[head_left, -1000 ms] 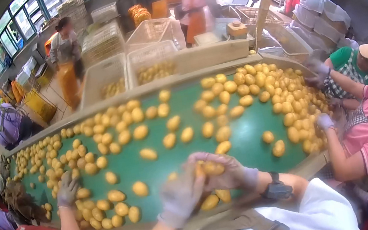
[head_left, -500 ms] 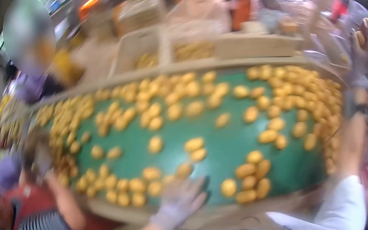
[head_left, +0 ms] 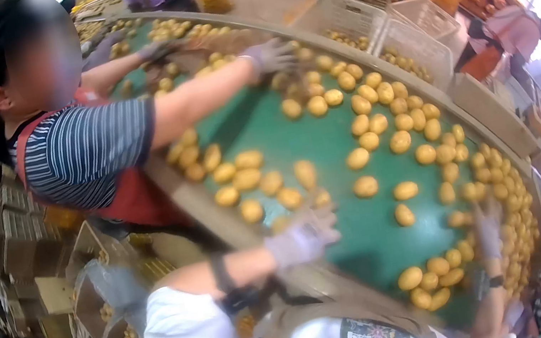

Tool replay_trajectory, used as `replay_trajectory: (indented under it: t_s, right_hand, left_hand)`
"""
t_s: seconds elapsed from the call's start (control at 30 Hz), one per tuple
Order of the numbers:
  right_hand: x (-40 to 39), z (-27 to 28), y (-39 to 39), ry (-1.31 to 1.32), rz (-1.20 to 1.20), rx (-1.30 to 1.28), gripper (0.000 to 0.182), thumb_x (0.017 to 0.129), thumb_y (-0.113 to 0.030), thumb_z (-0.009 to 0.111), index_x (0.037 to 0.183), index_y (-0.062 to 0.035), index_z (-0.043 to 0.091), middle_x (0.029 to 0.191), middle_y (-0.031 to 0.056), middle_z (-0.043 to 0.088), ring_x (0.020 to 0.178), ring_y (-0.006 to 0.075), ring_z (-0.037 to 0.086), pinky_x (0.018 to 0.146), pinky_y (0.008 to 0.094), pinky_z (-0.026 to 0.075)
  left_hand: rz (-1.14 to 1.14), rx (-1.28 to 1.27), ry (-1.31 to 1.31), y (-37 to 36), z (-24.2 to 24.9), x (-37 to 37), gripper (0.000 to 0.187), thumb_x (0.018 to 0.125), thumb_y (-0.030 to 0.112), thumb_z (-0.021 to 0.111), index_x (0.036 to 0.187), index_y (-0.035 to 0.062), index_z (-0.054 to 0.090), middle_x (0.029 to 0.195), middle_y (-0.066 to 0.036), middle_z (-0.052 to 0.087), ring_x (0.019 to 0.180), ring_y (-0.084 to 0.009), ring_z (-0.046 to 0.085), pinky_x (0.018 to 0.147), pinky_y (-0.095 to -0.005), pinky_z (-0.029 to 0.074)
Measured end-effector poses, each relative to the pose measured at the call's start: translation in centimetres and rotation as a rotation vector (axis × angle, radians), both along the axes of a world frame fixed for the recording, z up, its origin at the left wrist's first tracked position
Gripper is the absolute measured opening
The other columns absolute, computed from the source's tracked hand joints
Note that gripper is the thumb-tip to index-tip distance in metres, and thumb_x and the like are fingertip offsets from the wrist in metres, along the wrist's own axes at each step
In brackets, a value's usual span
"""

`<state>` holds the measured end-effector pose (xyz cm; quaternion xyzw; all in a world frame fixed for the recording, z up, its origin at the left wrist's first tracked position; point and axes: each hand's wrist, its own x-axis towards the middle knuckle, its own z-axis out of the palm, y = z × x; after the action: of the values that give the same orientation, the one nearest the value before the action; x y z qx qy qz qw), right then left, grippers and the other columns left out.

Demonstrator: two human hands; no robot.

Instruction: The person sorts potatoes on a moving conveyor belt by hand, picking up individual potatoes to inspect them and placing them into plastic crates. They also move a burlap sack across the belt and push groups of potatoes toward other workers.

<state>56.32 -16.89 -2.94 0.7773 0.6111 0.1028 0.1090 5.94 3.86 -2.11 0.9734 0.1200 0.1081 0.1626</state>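
Many yellow potatoes (head_left: 365, 186) lie over a green sorting table (head_left: 325, 152). My left hand (head_left: 303, 238), in a pale glove, is at the table's near edge with its fingers spread beside several potatoes. It holds nothing that I can see. At the right, my gloved right hand (head_left: 490, 231) reaches in at the edge of the dense heap of potatoes (head_left: 502, 189). Its fingers look stretched out, though slightly blurred, and nothing shows in them. A small group of potatoes (head_left: 429, 280) lies between my two hands, nearer the right one.
At the left a person in a striped shirt (head_left: 91, 139) reaches across the table, a gloved hand (head_left: 272, 56) among potatoes. Beyond the far rim stand plastic crates (head_left: 414, 46) holding potatoes. Boxes and bags (head_left: 110, 284) fill the floor at lower left. Another person (head_left: 514, 32) bends at far right.
My view has swung left. My right hand, earlier raised at the right with potatoes in it, is now down at the heap. My left hand stays by the near edge.
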Motion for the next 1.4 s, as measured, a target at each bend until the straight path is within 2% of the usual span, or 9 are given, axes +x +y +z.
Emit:
replay_trajectory:
  t_s: [0.1, 0.2, 0.3, 0.43, 0.6, 0.93, 1.13, 1.23, 1.4]
  right_hand:
    - [-13.5, 4.6, 4.8, 0.714, -0.351, 0.069, 0.076, 0.098, -0.038, 0.063, 0.159, -0.0052, 0.033, 0.162, 0.0210, 0.037, 0.152, 0.0404, 0.027, 0.125, 0.0479, 0.023]
    - [-21.2, 9.1, 8.5, 1.237, -0.007, -0.021, 0.065, 0.093, -0.023, 0.068, 0.151, -0.0017, 0.045, 0.156, 0.0235, 0.044, 0.146, 0.0377, 0.041, 0.118, 0.0447, 0.037]
    - [-21.3, 9.4, 14.7, 0.958, 0.285, 0.233, 0.054, 0.092, -0.024, 0.070, 0.141, -0.0032, 0.058, 0.134, 0.0184, 0.064, 0.124, 0.0300, 0.061, 0.106, 0.0393, 0.047]
    - [-22.9, 12.8, 25.2, 0.864, 0.340, 0.332, 0.040, 0.093, -0.015, 0.064, 0.130, -0.0024, 0.062, 0.122, 0.0216, 0.067, 0.114, 0.0388, 0.063, 0.097, 0.0455, 0.050]
    - [-23.9, 1.5, 36.7, 0.549, 0.436, 0.176, 0.033, 0.093, -0.022, 0.058, 0.123, -0.0114, 0.066, 0.110, 0.0200, 0.066, 0.099, 0.0401, 0.063, 0.088, 0.0502, 0.049]
    - [-25.1, 5.0, 24.5, 0.530, 0.478, -0.097, 0.040, 0.091, -0.020, 0.063, 0.130, -0.0116, 0.065, 0.113, 0.0165, 0.066, 0.092, 0.0352, 0.064, 0.081, 0.0487, 0.051]
    - [-19.3, 8.1, 11.2, 1.199, -0.227, 0.509, 0.065, 0.099, -0.013, 0.062, 0.158, -0.0075, 0.036, 0.147, 0.0149, 0.054, 0.130, 0.0256, 0.056, 0.102, 0.0372, 0.049]
    - [-7.6, 3.8, 2.3, 0.819, -0.282, 0.729, 0.070, 0.100, -0.015, 0.061, 0.160, -0.0033, 0.028, 0.153, 0.0150, 0.046, 0.126, 0.0217, 0.054, 0.095, 0.0330, 0.053]
    - [-11.5, 2.6, -0.4, 1.249, -0.653, 0.722, 0.061, 0.104, -0.024, 0.058, 0.155, 0.0010, 0.036, 0.154, 0.0203, 0.044, 0.140, 0.0281, 0.042, 0.117, 0.0391, 0.034]
  left_hand:
    - [0.290, 0.212, 0.244, 4.1, -0.3, -4.6, 0.009, 0.073, 0.017, 0.065, 0.080, 0.0149, 0.070, 0.100, -0.010, 0.067, 0.115, -0.0337, 0.057, 0.106, -0.0580, 0.040]
    - [0.647, 0.443, 0.518, 9.7, 2.6, -11.1, 0.025, 0.080, 0.013, 0.064, 0.101, 0.0183, 0.077, 0.124, -0.011, 0.065, 0.127, -0.0342, 0.055, 0.114, -0.0588, 0.034]
    - [0.773, 0.503, 0.114, 9.5, 4.4, -14.2, 0.027, 0.083, 0.013, 0.066, 0.108, 0.0153, 0.075, 0.129, -0.012, 0.062, 0.126, -0.0355, 0.054, 0.112, -0.0568, 0.036]
    - [0.730, 0.167, -0.212, 3.2, 4.3, -12.1, 0.022, 0.086, 0.016, 0.066, 0.106, 0.0121, 0.073, 0.115, -0.012, 0.067, 0.116, -0.0336, 0.059, 0.110, -0.0531, 0.039]
    - [0.772, 0.057, -0.193, 2.2, 0.7, -11.5, 0.019, 0.086, 0.016, 0.066, 0.104, 0.0119, 0.074, 0.104, -0.005, 0.072, 0.106, -0.0258, 0.064, 0.109, -0.0514, 0.039]
    - [0.613, 0.036, -0.253, 3.9, 0.0, -12.0, 0.019, 0.085, 0.020, 0.068, 0.102, 0.0158, 0.074, 0.103, -0.003, 0.071, 0.104, -0.0222, 0.066, 0.107, -0.0502, 0.041]
    - [0.375, 0.075, -0.034, 4.8, -3.3, -11.0, 0.018, 0.081, 0.019, 0.066, 0.097, 0.0154, 0.073, 0.101, -0.006, 0.067, 0.098, -0.0263, 0.063, 0.098, -0.0466, 0.044]
    - [0.512, 0.179, 0.301, 8.5, 1.8, -14.9, 0.015, 0.081, 0.020, 0.067, 0.094, 0.0155, 0.074, 0.099, -0.008, 0.067, 0.097, -0.0297, 0.061, 0.095, -0.0456, 0.045]
    - [0.729, 0.481, -0.047, 12.9, 2.0, -13.4, 0.017, 0.085, 0.025, 0.066, 0.097, 0.0196, 0.076, 0.097, -0.008, 0.068, 0.099, -0.0293, 0.061, 0.096, -0.0453, 0.045]
